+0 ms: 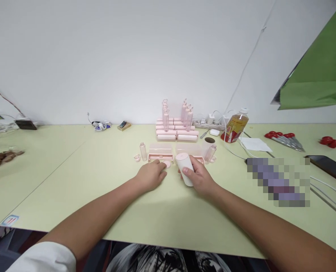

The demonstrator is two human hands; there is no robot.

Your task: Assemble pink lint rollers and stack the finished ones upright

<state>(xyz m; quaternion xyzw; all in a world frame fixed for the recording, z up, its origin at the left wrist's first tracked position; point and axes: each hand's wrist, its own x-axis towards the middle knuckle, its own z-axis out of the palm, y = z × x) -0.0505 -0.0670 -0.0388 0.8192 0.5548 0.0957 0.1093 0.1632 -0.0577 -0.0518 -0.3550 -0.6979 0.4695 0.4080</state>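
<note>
My right hand (201, 176) is wrapped round a pale pink cylinder-shaped case (184, 167) that lies tilted on the table. My left hand (151, 174) rests on the table with fingers curled over a small round pink lid (167, 164). Just beyond the hands stand two open pink trays (160, 152), a small clear bottle (143, 151) with a pink cap (137, 158) to its left, and another small bottle (210, 152) to the right. Further back is a stack of pink boxes (177, 131) with several clear bottles standing on top.
The pale green table (71, 177) runs wide. A yellow drink bottle (235, 126) leans at the right, with a power strip (210, 122), white paper (255, 144), red-handled tools (284, 137), a dark phone (329, 166) and white cables. Brown pieces (0, 157) lie at far left.
</note>
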